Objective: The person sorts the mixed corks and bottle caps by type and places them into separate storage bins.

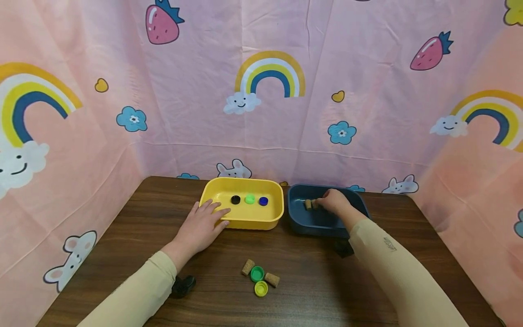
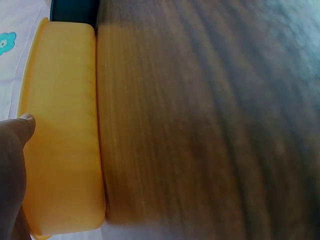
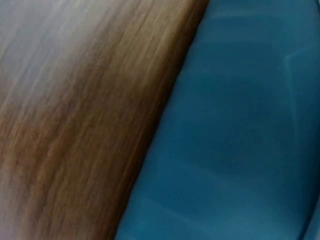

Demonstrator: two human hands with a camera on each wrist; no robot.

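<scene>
My left hand [image 1: 202, 227] lies over the front left rim of a yellow plastic box [image 1: 257, 224], fingers spread and straight. Inside that box a black cap [image 1: 235, 200], a light green cap [image 1: 250, 199] and a dark blue cap [image 1: 263, 201] sit in a row. To the right, my right hand [image 1: 336, 202] reaches down into a dark blue box [image 1: 316, 230] and pinches a cork [image 1: 315, 204] at its fingertips. A second cork [image 1: 308, 205] stands just left of it on the box floor. Only the outer wall of the blue box [image 3: 235, 135] shows in the right wrist view.
In front of the boxes on the brown wooden table [image 1: 220, 299] lie a cork [image 1: 247, 267], another cork [image 1: 272, 279], a green cap [image 1: 257, 274] and a yellow cap [image 1: 261, 289]. A pink printed cloth [image 1: 196, 113] hangs behind and along both sides.
</scene>
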